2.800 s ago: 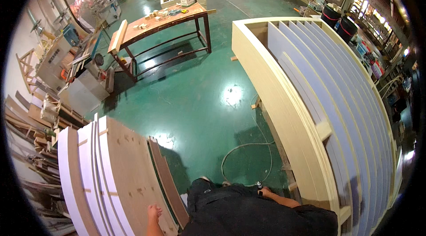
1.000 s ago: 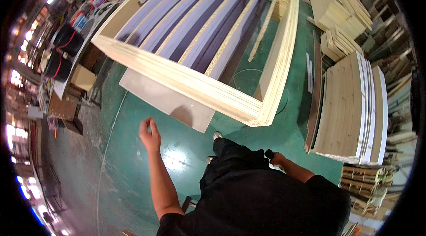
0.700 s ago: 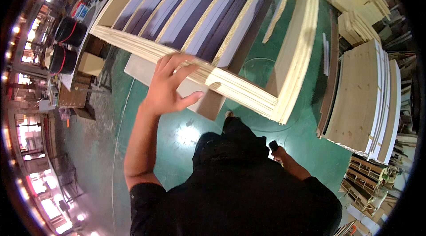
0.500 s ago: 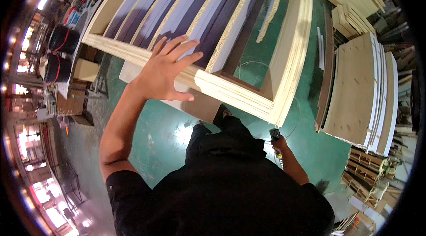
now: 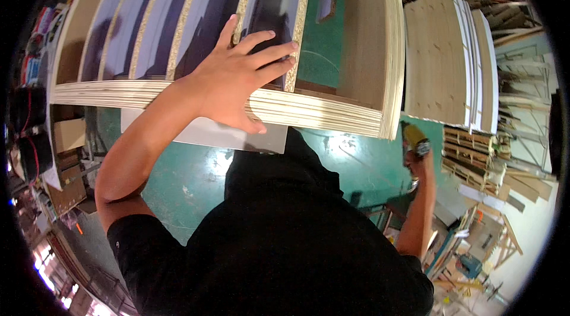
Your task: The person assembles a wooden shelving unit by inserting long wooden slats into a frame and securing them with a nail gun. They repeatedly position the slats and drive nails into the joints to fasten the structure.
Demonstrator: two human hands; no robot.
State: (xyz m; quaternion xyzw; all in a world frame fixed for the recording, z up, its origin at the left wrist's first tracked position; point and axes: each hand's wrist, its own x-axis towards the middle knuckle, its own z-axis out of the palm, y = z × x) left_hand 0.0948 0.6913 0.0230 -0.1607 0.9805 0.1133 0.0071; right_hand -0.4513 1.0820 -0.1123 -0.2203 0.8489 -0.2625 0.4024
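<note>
My left hand (image 5: 234, 81) lies palm down across the near rail of a large plywood frame (image 5: 320, 113), fingers spread and thumb over the near edge. Its fingertips reach over the slats inside. These are several parallel boards with pale chipboard edges (image 5: 138, 43) and lavender or dark faces. Out to the right, beyond the frame's near corner, my right hand (image 5: 419, 161) is wrapped around a yellow and black handheld tool (image 5: 415, 138). Its exact kind is hard to make out, and the fingers are partly hidden behind it.
A grey-white panel (image 5: 205, 133) sits under the near rail. Stacked wooden boards (image 5: 436, 60) stand right of the frame, with slatted wood pieces (image 5: 469, 152) nearer. A cardboard box (image 5: 69, 133) and dark buckets (image 5: 35, 158) are at the left. My legs stand close to the frame.
My view has turned, and the frame now sits further left and squarer. My right hand has swung up and outward with the tool. The left hand stays on the rail.
</note>
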